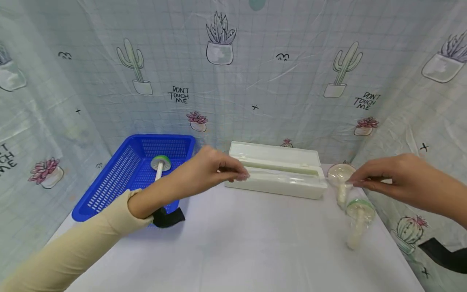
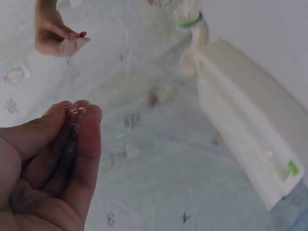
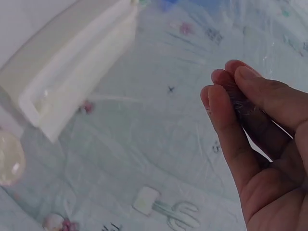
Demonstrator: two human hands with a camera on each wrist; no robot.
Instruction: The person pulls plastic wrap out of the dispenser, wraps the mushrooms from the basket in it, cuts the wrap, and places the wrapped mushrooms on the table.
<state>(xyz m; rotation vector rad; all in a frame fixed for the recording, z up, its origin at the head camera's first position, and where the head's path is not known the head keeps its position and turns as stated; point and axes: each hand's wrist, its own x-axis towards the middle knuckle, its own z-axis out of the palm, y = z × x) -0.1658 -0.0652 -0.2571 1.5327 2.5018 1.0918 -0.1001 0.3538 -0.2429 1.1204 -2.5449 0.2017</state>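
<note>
Clear cling film (image 2: pixel 76 115) is pinched between thumb and fingers of my left hand (image 1: pixel 215 168), raised before the dispenser. My right hand (image 1: pixel 405 178), up at the right, pinches clear cling film (image 3: pixel 243 102) too. The film is see-through, so its spread between the hands is hard to trace. Behind them stands a white cling film dispenser (image 1: pixel 277 184) with its lid (image 1: pixel 273 152) raised. Near my right hand, a pale round-headed tool with a handle (image 1: pixel 341 194) and a green-rimmed one (image 1: pixel 359 221) lie on the table, both looking wrapped in film.
A blue plastic basket (image 1: pixel 103 182) stands at the left, partly behind my left arm. In it is a white-handled tool with a round green-rimmed head (image 1: pixel 160 163). A white table (image 1: pixel 255 243) lies below, and a printed curtain (image 1: pixel 255 81) hangs around it.
</note>
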